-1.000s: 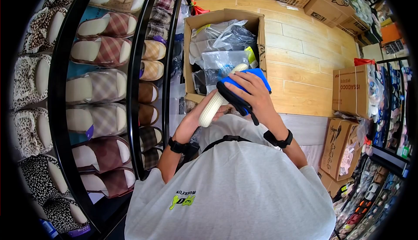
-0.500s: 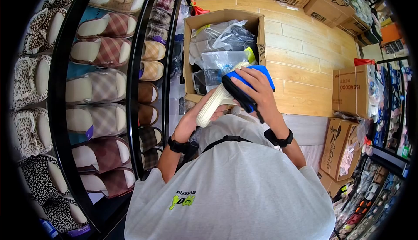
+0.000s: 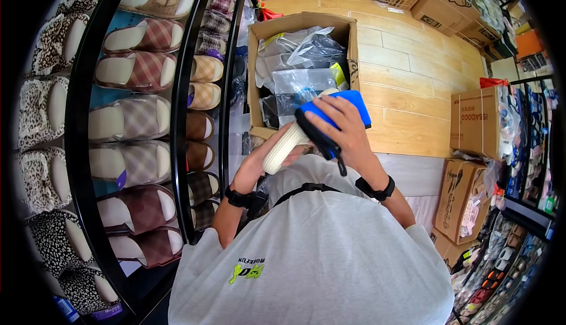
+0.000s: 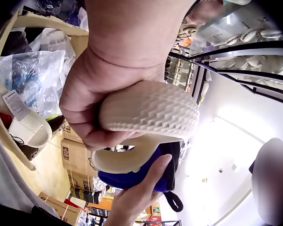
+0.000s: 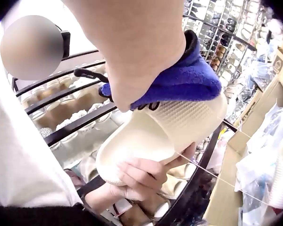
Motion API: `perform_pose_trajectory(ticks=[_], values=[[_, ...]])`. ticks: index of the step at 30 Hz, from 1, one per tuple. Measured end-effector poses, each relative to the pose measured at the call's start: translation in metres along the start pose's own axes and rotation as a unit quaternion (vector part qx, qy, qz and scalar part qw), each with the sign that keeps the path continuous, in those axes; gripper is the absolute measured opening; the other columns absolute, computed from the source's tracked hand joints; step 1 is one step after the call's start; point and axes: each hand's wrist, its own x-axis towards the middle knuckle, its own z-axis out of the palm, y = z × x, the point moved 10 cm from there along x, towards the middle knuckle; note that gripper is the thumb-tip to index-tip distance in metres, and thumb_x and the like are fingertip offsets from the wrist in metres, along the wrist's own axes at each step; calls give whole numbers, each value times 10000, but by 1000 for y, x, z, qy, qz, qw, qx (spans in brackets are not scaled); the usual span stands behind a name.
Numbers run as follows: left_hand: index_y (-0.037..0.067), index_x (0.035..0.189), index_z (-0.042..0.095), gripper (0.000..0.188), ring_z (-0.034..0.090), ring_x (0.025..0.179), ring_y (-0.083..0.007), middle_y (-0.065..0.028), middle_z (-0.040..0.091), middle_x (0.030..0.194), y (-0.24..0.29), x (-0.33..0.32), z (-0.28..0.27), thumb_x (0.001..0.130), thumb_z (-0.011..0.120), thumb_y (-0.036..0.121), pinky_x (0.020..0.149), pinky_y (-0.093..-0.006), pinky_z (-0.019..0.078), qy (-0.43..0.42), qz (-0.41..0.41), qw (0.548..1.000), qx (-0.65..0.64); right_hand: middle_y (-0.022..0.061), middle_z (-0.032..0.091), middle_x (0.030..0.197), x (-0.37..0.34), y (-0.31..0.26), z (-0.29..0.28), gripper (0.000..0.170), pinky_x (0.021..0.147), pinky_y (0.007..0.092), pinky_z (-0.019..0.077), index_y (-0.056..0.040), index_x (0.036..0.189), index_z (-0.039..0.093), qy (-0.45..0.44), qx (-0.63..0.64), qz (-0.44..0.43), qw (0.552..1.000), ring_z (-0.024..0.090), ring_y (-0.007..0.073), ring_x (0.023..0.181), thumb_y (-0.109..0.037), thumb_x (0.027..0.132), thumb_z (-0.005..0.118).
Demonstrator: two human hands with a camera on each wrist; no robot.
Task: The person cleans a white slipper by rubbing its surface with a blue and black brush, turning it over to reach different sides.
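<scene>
- 1 cream slipper (image 5: 141, 140), textured strap: held up in front of grey T-shirt (image 3: 318, 236), L hand (image 3: 259, 159) curled round its edge.
- 1 blue cloth (image 3: 361, 108), blk trim: pinched in R hand (image 3: 346, 129), touching slipper's top.
- 1 open carton (image 3: 353, 48) w/ clear plastic bags (image 3: 315, 48), beyond hands.

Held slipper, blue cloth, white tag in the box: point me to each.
Held slipper (image 5: 150, 134): right wrist view, on the footbed.
Blue cloth (image 5: 186, 84): right wrist view, on its blue face.
White tag (image 4: 16, 105): left wrist view, middle of its face.
</scene>
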Motion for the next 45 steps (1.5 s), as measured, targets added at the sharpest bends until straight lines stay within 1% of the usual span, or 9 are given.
perform_pose_trajectory(ticks=[4,12,14,17,31,37,41,42,45], values=[[30,1126,629,690,481,458,-158,-44,503,683,-6,-11,-24,1180,346,656,372,-288,428,167,31,983,-70,125,614,1604,-3,-12,10,663,1224,527,448,-174,1532,677,-58,1,-70,996,596,349,1443,-146,873,747],[42,1408,632,625,579,552,-146,-49,592,792,-3,-16,-9,1219,327,554,425,-270,488,41,42,995,81,147,574,1646,5,-1,-5,704,1242,531,419,-187,1558,661,4,15,-3,1000,559,387,1479,-175,862,765],[-1,1648,493,520,740,1111,-171,-156,707,1360,23,-66,6,1206,503,274,957,-297,614,133,289,902,292,141,585,1641,-2,-18,9,682,1253,526,415,-185,1553,662,-45,4,-45,998,563,359,1496,-152,877,743],[-1,1750,325,604,647,1350,-206,-180,577,1586,30,-82,64,1186,484,143,1152,-351,534,194,235,871,386,129,607,1626,-9,-28,19,632,1253,535,417,-179,1546,666,-64,0,-84,994,576,345,1496,-153,915,691],[72,1359,612,627,529,698,-124,-39,560,931,8,-21,-95,1157,382,620,566,-269,421,227,118,962,94,134,587,1649,-10,-17,17,648,1258,548,404,-205,1550,665,-47,-6,-74,996,566,357,1503,-160,906,721],[72,1238,661,725,466,520,-101,-11,526,774,17,-1,-15,1156,351,722,412,-251,348,175,17,976,128,151,597,1619,-4,25,1,693,1231,556,427,-191,1554,664,17,-3,40,999,572,379,1469,-203,871,784],[50,1332,650,647,537,634,-147,-42,564,835,9,-13,-101,1198,363,615,516,-290,424,239,141,958,70,143,577,1643,-2,-3,5,719,1242,546,424,-208,1559,661,-10,26,-22,999,566,358,1486,-144,850,764],[48,1771,318,708,641,1310,-144,-84,549,1612,31,-51,6,1136,566,242,1058,-281,524,76,241,925,283,140,578,1642,-7,-9,13,720,1244,544,424,-213,1559,660,-38,22,-45,998,560,352,1498,-138,850,760],[51,1668,501,584,714,1098,-118,-88,684,1438,38,-49,22,1174,541,362,868,-242,568,115,268,928,233,137,589,1629,-10,-13,22,701,1249,539,426,-223,1560,654,-85,10,-70,994,543,343,1526,-137,869,746]])
